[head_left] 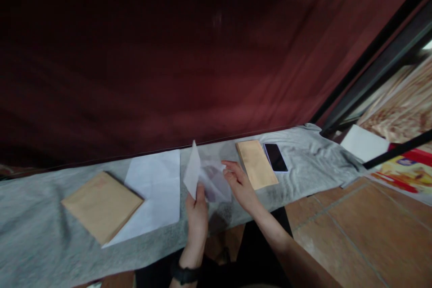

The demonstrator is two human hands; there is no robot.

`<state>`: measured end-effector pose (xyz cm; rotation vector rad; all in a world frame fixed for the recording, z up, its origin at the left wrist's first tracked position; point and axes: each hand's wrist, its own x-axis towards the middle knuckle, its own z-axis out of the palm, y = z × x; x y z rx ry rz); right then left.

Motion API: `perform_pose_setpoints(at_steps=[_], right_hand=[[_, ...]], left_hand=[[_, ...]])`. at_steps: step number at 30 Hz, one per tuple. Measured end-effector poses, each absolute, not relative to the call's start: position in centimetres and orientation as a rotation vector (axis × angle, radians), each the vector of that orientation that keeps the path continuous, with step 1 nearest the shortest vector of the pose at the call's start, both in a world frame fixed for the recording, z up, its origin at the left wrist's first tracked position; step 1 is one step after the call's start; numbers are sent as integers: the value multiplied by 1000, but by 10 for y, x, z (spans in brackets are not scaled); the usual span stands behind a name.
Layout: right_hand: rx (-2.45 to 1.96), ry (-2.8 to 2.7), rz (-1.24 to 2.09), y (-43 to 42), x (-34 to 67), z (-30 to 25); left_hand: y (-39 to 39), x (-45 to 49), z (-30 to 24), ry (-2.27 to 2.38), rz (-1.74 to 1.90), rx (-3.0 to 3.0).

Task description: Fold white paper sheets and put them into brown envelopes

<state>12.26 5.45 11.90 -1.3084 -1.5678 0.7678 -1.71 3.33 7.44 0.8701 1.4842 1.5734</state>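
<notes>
My left hand [197, 211] is closed round a folded white paper [193, 171], which stands up on edge from its grip. Beside that paper spreads a thin, see-through white sheet [216, 184], joined to it or lying against it; I cannot tell which. At the sheet's upper right corner are the bent fingers of my right hand [239, 184], which seem to pinch its edge. Just right of that hand lies a stack of brown envelopes [257, 164]. Further left, a second brown envelope stack [103, 207] rests partly over a large white paper sheet [157, 189].
A grey cloth [37, 225] covers the narrow bench. A dark-screened phone [276, 157] lies right of the envelopes. Dark red fabric [202, 76] rises along the back edge. On the right stand a metal frame [371, 58] and a colourful box [405, 171] above the tiled floor [367, 234].
</notes>
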Motion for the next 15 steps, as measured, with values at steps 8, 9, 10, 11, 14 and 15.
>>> perform_pose_setpoints(at_steps=[8, 9, 10, 11, 14, 15], right_hand=[[-1592, -1525, 806, 48, 131, -8], [-1561, -1498, 853, 48, 131, -14], [-1541, -1471, 886, 48, 131, -18], [-1537, -1450, 893, 49, 132, -19], [-1559, -1443, 833, 49, 139, -16], [-1562, -1459, 806, 50, 142, -13]], left_hand=[[26, 3, 39, 1334, 1553, 391], [26, 3, 36, 1314, 1543, 370], [26, 0, 34, 1297, 1539, 347], [27, -3, 33, 1288, 1541, 326], [29, -23, 30, 1355, 1564, 311], [29, -31, 29, 1396, 1568, 326]])
